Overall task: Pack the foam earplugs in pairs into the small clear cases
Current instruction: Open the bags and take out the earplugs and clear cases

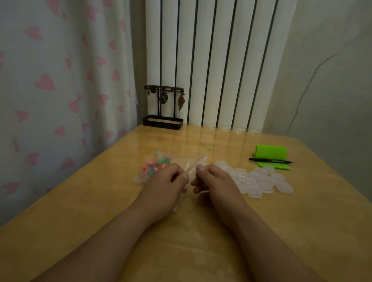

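Observation:
A clear plastic bag (pixel 195 166) stands between my two hands above the wooden table (pixel 92 191). My left hand (pixel 166 183) pinches its left side and my right hand (pixel 215 183) pinches its right side, thumbs close together. Colourful foam earplugs (pixel 155 164), pink, orange and green, lie in the bag's left part just beyond my left hand. A heap of several small clear cases (pixel 264 182) lies to the right of my right hand, untouched.
A green notepad (pixel 271 155) with a black pen (pixel 270 160) on it lies at the far right. A black jewellery stand (pixel 164 108) sits at the table's far edge before a white radiator (pixel 209 53). A heart-patterned curtain (pixel 52 74) hangs left.

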A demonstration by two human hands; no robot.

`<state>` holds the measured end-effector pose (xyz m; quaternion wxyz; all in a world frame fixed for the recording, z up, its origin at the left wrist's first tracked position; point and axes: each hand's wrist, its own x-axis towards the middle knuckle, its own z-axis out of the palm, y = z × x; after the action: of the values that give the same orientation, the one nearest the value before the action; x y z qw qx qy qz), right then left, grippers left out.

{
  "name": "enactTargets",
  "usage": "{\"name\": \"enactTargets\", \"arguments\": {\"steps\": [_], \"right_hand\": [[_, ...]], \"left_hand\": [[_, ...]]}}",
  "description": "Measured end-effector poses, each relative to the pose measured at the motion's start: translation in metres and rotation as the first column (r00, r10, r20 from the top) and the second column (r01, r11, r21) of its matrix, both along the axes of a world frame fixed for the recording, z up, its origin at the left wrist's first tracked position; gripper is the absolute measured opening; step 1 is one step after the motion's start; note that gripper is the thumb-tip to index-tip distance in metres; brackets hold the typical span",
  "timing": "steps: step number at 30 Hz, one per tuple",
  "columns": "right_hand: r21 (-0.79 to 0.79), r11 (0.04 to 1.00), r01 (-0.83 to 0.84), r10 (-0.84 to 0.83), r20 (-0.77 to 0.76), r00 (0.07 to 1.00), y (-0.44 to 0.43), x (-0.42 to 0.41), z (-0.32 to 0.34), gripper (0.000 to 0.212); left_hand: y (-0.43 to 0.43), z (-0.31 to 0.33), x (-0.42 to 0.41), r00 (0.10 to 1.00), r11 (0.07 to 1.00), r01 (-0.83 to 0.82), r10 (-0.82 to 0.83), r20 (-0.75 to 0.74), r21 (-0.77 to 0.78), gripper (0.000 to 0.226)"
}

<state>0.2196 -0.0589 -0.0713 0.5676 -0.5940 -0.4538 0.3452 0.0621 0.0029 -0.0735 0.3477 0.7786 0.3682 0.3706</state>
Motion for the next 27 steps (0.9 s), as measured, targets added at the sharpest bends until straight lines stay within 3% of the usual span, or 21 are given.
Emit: {"name": "enactTargets", "arguments": {"steps": [4, 10, 14, 19, 21, 22, 24, 27], "right_hand": [[-0.014, 0.999, -0.032, 0.034, 0.219, 0.975, -0.001, -0.009, 0.000, 0.042], [0.040, 0.997, -0.069, 0.056, 0.267, 0.962, -0.002, -0.005, -0.002, 0.045], [0.051, 0.996, -0.071, 0.056, 0.252, 0.966, -0.002, -0.006, -0.003, 0.047], [-0.012, 1.000, 0.009, -0.007, 0.157, 0.988, -0.001, -0.003, 0.000, 0.042], [-0.044, 0.994, 0.096, -0.085, 0.208, 0.974, 0.000, 0.000, 0.001, 0.040], [-0.046, 0.985, 0.168, -0.143, 0.329, 0.933, 0.000, 0.002, 0.001, 0.037], [-0.027, 0.949, 0.315, -0.238, 0.596, 0.767, -0.002, 0.004, 0.004, 0.032], [0.038, 0.905, 0.425, -0.311, 0.741, 0.596, -0.010, -0.001, 0.016, 0.027]], "left_hand": [[0.002, -0.003, -0.001, 1.000, 1.000, 0.024, -0.024, 0.007, 0.010, 0.023], [0.008, -0.005, -0.004, 0.984, 0.992, 0.126, -0.122, -0.130, 0.028, 0.032], [0.004, 0.002, -0.004, 0.995, 0.995, 0.094, -0.093, -0.032, 0.022, 0.036], [0.010, 0.012, -0.012, 0.965, 0.985, -0.109, 0.137, 0.224, -0.134, 0.034], [0.017, 0.010, -0.018, 0.945, 0.974, -0.224, 0.228, 0.236, -0.041, 0.032], [0.017, 0.009, -0.019, 0.941, 0.962, -0.269, 0.256, 0.220, 0.033, 0.032], [0.009, 0.009, -0.018, 0.935, 0.938, -0.312, 0.276, 0.224, 0.148, 0.034], [-0.004, 0.013, -0.018, 0.931, 0.905, -0.316, 0.239, 0.276, 0.285, 0.039]]}}
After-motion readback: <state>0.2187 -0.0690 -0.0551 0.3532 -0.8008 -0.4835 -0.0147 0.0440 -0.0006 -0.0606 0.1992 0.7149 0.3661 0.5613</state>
